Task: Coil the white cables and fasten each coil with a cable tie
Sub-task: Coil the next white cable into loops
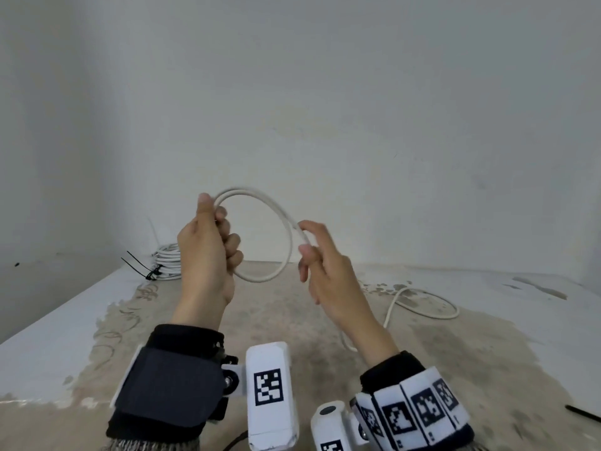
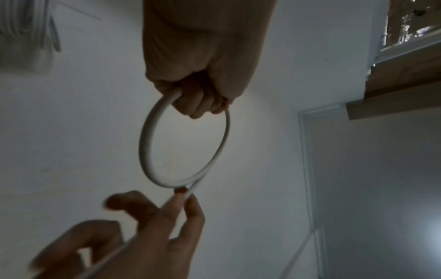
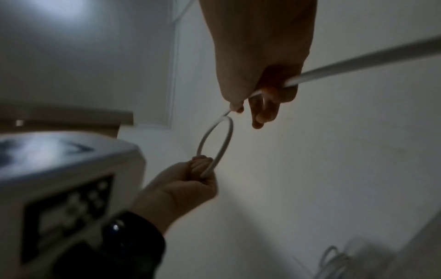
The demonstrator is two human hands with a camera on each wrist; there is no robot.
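Here, a person stood at a worn table, both hands raised.
Cable: a white cable (image 1: 260,236), round and smooth, formed a springy loop in the air between the hands.
Left hand: the left hand (image 1: 208,252) was fisted around the loop's left side.
Right hand: the right hand (image 1: 325,271) pinched the strand at the loop's right side, other fingers loose.
Handling: it looked light, fairly stiff and slightly slippery; best held where the turns cross, or they may spring apart.
Slack: the loose tail (image 1: 422,304) lay curved on the table (image 1: 292,320), to the right.
Finished coil: a tied bundle (image 1: 166,265) with black cable ties (image 1: 140,266) sat far left.
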